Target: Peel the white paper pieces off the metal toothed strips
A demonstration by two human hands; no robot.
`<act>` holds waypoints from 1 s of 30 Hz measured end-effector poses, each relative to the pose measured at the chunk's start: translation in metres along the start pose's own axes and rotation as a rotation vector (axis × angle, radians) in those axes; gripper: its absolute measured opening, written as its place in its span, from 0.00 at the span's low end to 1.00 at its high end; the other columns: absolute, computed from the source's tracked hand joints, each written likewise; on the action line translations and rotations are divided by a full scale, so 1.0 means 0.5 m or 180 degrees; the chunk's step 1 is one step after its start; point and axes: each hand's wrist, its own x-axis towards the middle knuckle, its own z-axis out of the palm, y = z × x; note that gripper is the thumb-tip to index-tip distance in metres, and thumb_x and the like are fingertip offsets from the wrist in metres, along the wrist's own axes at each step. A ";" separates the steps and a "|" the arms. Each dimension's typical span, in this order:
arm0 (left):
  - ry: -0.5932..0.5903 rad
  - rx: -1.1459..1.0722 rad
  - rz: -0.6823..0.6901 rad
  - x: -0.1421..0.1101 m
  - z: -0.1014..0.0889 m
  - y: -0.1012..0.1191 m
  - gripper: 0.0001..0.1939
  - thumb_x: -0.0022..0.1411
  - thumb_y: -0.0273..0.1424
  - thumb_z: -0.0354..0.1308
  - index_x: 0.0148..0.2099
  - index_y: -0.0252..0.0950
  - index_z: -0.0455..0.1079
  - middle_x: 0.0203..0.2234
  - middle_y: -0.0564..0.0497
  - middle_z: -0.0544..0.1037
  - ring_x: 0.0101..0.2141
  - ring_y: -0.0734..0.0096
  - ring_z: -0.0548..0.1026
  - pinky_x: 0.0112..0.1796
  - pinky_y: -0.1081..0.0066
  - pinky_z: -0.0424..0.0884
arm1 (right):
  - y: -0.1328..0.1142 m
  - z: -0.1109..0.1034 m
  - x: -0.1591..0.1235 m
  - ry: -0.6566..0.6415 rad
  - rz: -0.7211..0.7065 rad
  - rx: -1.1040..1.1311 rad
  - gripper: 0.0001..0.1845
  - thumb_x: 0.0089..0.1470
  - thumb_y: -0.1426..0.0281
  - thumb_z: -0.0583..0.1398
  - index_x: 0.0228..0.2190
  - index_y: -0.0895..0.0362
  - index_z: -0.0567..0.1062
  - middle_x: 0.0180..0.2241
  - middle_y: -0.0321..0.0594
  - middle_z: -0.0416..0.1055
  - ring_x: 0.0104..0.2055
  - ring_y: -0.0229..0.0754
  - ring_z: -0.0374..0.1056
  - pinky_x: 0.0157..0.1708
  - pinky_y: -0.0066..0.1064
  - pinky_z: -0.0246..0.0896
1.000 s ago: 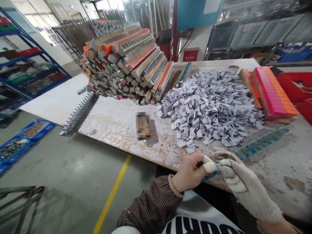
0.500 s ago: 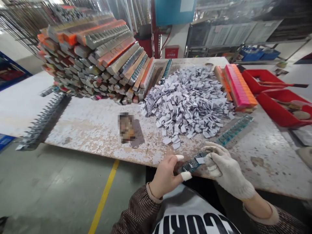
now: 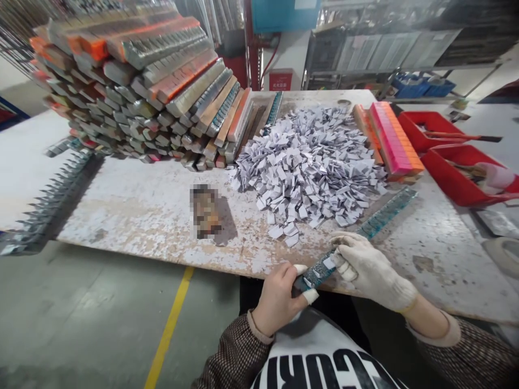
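A long, narrow teal strip point(image 3: 387, 212) with a speckled, glittery surface lies slantwise at the table's front edge. My left hand point(image 3: 276, 298), with white covers on thumb and fingertip, grips its near end from both sides. In a white knit glove, my right hand point(image 3: 372, 268) is closed over the strip's middle, its fingertips pinching a small flat white piece point(image 3: 329, 262) against the strip. A few similar white pieces stick up between that spot and my left hand. Just beyond the strip spreads a large heap of small white pieces point(image 3: 308, 167).
Stacked long bars point(image 3: 133, 102) fill the table's back left. A spiky grey strip point(image 3: 52, 200) overhangs the left edge. A pixelated object point(image 3: 206, 212) sits mid-table. Pink and orange blocks point(image 3: 391, 138) and red bins point(image 3: 462, 175) stand right of the heap.
My view has shifted slightly, so the table's contents appear a little further left and higher. Both hands keep their places on the strip, and the white piece is still at the right fingertips.
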 end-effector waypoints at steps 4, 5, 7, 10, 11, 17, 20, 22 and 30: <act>0.0051 0.0063 0.0022 -0.001 0.005 -0.003 0.22 0.64 0.40 0.68 0.56 0.37 0.72 0.42 0.45 0.77 0.45 0.53 0.76 0.45 0.58 0.73 | -0.037 -0.009 0.019 -0.0091 -0.0065 -0.0360 0.03 0.58 0.73 0.63 0.32 0.57 0.73 0.41 0.49 0.75 0.57 0.59 0.69 0.62 0.56 0.63; 0.0063 0.0078 0.0034 -0.001 0.006 -0.004 0.22 0.64 0.40 0.68 0.56 0.37 0.72 0.42 0.45 0.77 0.44 0.53 0.76 0.44 0.59 0.73 | -0.044 -0.009 0.024 -0.0144 -0.0095 -0.0401 0.03 0.58 0.73 0.63 0.31 0.57 0.74 0.40 0.48 0.75 0.57 0.59 0.69 0.63 0.56 0.62; 0.0085 0.0090 0.0070 0.000 0.008 -0.007 0.22 0.65 0.41 0.67 0.56 0.37 0.71 0.42 0.45 0.77 0.44 0.54 0.76 0.44 0.59 0.74 | -0.048 -0.003 0.029 -0.0223 -0.0130 -0.0387 0.04 0.59 0.74 0.62 0.30 0.57 0.74 0.39 0.48 0.75 0.55 0.59 0.70 0.63 0.57 0.62; 0.0101 0.0096 0.0128 0.001 0.009 -0.011 0.22 0.66 0.43 0.66 0.56 0.37 0.71 0.41 0.45 0.77 0.44 0.54 0.76 0.42 0.60 0.73 | -0.038 0.018 0.023 -0.0247 -0.0105 -0.0236 0.03 0.59 0.74 0.61 0.32 0.58 0.74 0.40 0.49 0.74 0.53 0.58 0.70 0.60 0.56 0.65; 0.0104 0.0097 0.0129 0.001 0.009 -0.012 0.21 0.66 0.43 0.65 0.56 0.37 0.71 0.41 0.45 0.77 0.43 0.54 0.76 0.42 0.60 0.73 | -0.034 0.027 0.018 -0.0197 -0.0085 -0.0188 0.02 0.59 0.74 0.61 0.33 0.57 0.73 0.40 0.49 0.74 0.52 0.57 0.70 0.59 0.56 0.66; 0.0105 0.0019 0.0017 -0.002 0.008 -0.010 0.20 0.63 0.38 0.68 0.54 0.38 0.72 0.41 0.45 0.78 0.43 0.54 0.76 0.43 0.59 0.74 | -0.021 0.059 -0.006 0.0249 -0.0005 0.0354 0.09 0.59 0.76 0.60 0.29 0.52 0.67 0.36 0.40 0.74 0.41 0.47 0.72 0.57 0.55 0.67; 0.0109 -0.0071 -0.0012 -0.004 0.008 -0.009 0.21 0.61 0.36 0.68 0.55 0.38 0.72 0.41 0.45 0.78 0.44 0.54 0.76 0.43 0.59 0.74 | -0.023 0.049 -0.005 0.0355 0.0280 0.0680 0.08 0.60 0.75 0.59 0.31 0.52 0.66 0.41 0.43 0.74 0.42 0.47 0.74 0.46 0.45 0.74; 0.0117 -0.0086 -0.0027 -0.004 0.007 -0.009 0.21 0.62 0.36 0.68 0.55 0.38 0.72 0.42 0.44 0.78 0.45 0.53 0.76 0.44 0.59 0.74 | -0.023 0.038 -0.003 0.0387 0.0407 0.0777 0.07 0.61 0.74 0.60 0.32 0.52 0.67 0.46 0.47 0.73 0.42 0.46 0.75 0.36 0.37 0.75; -0.0158 -0.0192 -0.0049 0.003 -0.016 -0.003 0.24 0.65 0.44 0.67 0.58 0.40 0.72 0.43 0.44 0.78 0.45 0.54 0.77 0.44 0.60 0.74 | 0.005 0.015 -0.019 0.0405 0.0570 0.0878 0.11 0.61 0.68 0.62 0.30 0.51 0.65 0.42 0.46 0.73 0.49 0.52 0.74 0.35 0.37 0.76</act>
